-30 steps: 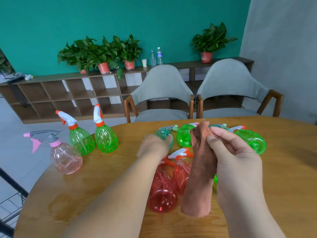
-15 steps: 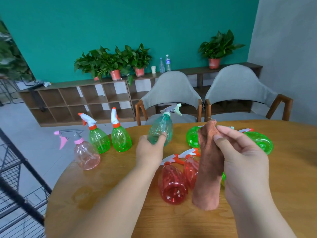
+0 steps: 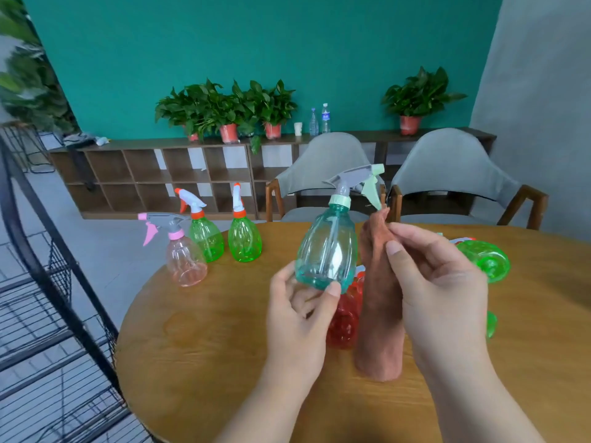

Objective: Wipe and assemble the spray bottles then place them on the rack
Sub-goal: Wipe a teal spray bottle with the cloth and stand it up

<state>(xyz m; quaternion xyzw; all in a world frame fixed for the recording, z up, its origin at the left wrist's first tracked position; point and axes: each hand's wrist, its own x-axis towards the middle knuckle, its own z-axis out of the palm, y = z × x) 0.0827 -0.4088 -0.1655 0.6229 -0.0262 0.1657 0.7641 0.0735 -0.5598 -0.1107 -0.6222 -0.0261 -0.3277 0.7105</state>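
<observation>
No writing is legible anywhere; the label on the far water bottle [image 3: 325, 118] is blurred.

Both forearms are bare as far as they show; the left hand [image 3: 297, 318] and right hand [image 3: 443, 292] have short, plain, rounded fingernails

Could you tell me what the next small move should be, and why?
Probably bring the cloth against the teal bottle and start wiping: the left hand holds the bottle up by its base, and the right hand pinches the cloth close beside it.
</observation>
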